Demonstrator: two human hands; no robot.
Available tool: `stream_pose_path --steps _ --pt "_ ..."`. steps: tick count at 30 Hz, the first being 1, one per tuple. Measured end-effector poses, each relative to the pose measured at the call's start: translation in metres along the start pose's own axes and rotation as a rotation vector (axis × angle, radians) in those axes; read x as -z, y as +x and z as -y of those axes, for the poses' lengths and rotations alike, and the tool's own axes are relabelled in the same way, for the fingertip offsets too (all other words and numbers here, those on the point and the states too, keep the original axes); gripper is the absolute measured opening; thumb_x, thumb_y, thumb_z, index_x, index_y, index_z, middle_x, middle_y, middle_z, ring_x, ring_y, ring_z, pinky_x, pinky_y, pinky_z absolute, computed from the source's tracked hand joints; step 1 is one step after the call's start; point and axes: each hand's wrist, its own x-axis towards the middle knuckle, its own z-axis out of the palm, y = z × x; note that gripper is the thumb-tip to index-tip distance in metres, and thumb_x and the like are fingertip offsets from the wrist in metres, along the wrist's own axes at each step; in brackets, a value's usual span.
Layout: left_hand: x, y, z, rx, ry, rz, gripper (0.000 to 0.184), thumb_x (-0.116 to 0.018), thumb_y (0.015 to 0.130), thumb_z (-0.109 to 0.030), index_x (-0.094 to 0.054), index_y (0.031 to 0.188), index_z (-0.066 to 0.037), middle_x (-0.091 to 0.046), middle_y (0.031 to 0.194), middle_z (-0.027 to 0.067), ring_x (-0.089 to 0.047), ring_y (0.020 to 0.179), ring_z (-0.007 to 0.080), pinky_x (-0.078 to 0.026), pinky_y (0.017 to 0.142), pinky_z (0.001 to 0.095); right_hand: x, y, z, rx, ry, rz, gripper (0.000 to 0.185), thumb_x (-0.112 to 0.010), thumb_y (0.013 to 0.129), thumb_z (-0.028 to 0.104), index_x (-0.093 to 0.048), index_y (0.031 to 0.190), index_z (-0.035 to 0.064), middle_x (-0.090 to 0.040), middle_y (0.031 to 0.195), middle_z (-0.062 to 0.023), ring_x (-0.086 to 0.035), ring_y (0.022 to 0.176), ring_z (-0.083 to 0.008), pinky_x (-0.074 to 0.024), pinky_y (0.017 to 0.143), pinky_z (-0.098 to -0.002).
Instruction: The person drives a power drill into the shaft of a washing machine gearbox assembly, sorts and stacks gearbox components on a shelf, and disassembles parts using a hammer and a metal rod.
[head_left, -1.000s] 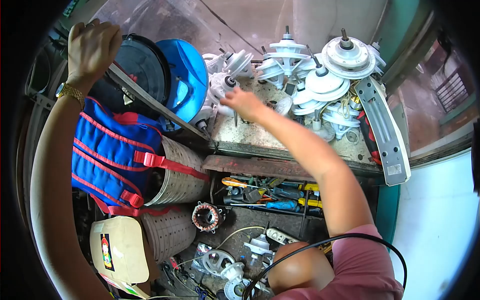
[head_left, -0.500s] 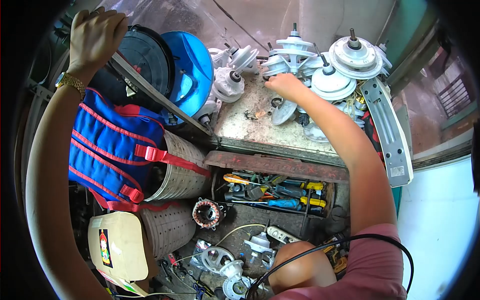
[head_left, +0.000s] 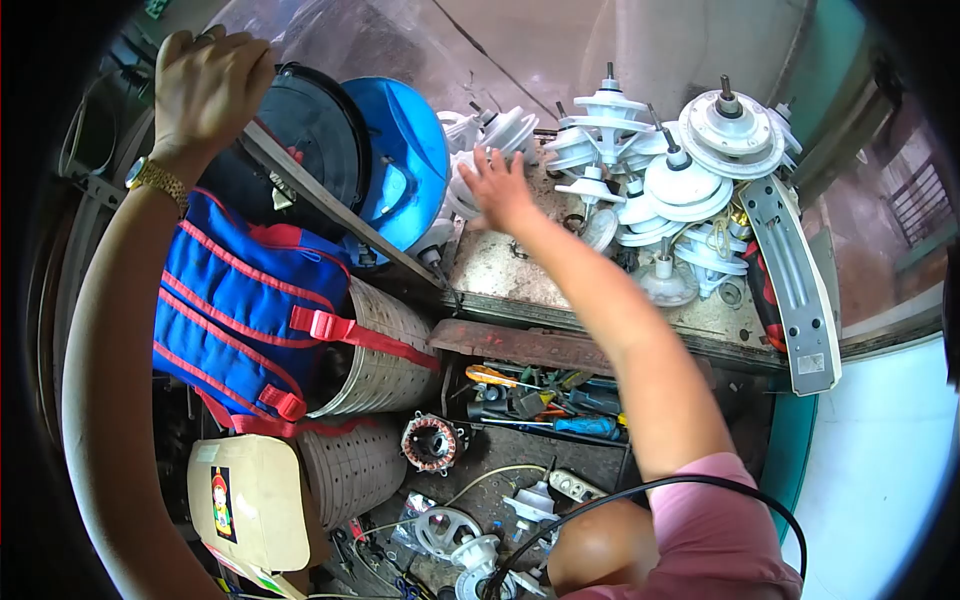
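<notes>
My left hand (head_left: 213, 85) is raised at the upper left, its fingers curled over something hidden at the upper end of a metal rail (head_left: 330, 205). Fingers spread, my right hand (head_left: 503, 195) reaches over the shelf in front of a white gearbox-like part (head_left: 507, 130); whether it touches that part I cannot tell. To its right stands a cluster of white round parts with dark shafts, among them a large one (head_left: 735, 135) and a smaller one (head_left: 592, 187). Below the hand, a dark ring (head_left: 519, 250) lies on the shelf (head_left: 480, 265).
A blue tub (head_left: 415, 170) and a black round lid (head_left: 315, 135) stand left. Below are a blue-red backpack (head_left: 235, 290), perforated drums (head_left: 390, 320), a cardboard box (head_left: 250, 500), a motor stator (head_left: 432, 443) and a drawer of screwdrivers (head_left: 590, 427). A grey panel (head_left: 795, 285) leans right.
My right hand has moved left from the white part cluster, and its fingers have spread. A small white part now shows where it was. The view has shifted slightly; my left hand stays put.
</notes>
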Motion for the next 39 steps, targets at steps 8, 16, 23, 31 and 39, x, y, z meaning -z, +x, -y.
stream_pose_path --steps 8,16,23,31,39 --pt "0.003 0.005 -0.001 -0.038 -0.035 -0.025 0.014 -0.06 0.081 -0.021 -0.066 0.072 -0.013 -0.064 0.07 -0.0011 -0.059 0.07 0.0175 -0.038 0.064 0.0353 -0.062 0.029 0.034 -0.271 -0.099 -0.157 0.077 -0.064 0.077 0.037 -0.032 0.141 0.008 -0.042 0.135 -0.0159 -0.033 0.13 -0.043 -0.0169 0.102 -0.0728" --pt "0.002 0.005 -0.002 -0.038 -0.054 -0.062 0.013 -0.061 0.08 -0.02 -0.066 0.07 -0.013 -0.064 0.07 -0.0009 -0.06 0.07 0.0176 -0.038 0.064 0.0348 0.007 0.0 -0.064 0.252 -0.063 0.239 0.079 -0.071 0.071 0.023 -0.034 0.141 0.0131 -0.05 0.129 -0.007 -0.044 0.122 -0.0265 -0.0369 0.098 -0.052" --pt "-0.001 0.001 0.004 -0.057 -0.031 -0.006 0.009 -0.062 0.081 -0.023 -0.068 0.08 -0.015 -0.068 0.08 -0.0029 -0.062 0.072 0.0174 -0.041 0.07 0.035 0.002 -0.022 -0.087 0.175 -0.07 0.234 0.054 -0.058 0.083 0.016 -0.042 0.135 0.0132 -0.043 0.138 -0.0047 -0.049 0.119 -0.0256 -0.0398 0.093 -0.0539" --pt "-0.01 -0.006 0.009 -0.053 0.011 -0.005 0.01 -0.064 0.082 -0.024 -0.068 0.086 -0.016 -0.069 0.087 -0.0028 -0.064 0.077 0.0164 -0.043 0.08 0.0365 -0.008 0.014 0.025 0.075 0.502 -0.003 0.047 -0.062 0.072 0.013 -0.055 0.119 0.0074 -0.047 0.127 -0.0129 -0.048 0.112 -0.0338 -0.0439 0.093 -0.0444" --pt "-0.002 0.0 0.003 -0.029 0.038 0.066 0.009 -0.062 0.083 -0.024 -0.067 0.084 -0.016 -0.069 0.087 -0.0025 -0.064 0.077 0.0165 -0.042 0.08 0.037 -0.05 0.043 0.041 0.192 1.043 -0.012 0.065 -0.079 0.05 0.002 -0.061 0.112 0.0118 -0.065 0.108 -0.0141 -0.058 0.105 -0.0336 -0.0482 0.087 -0.041"
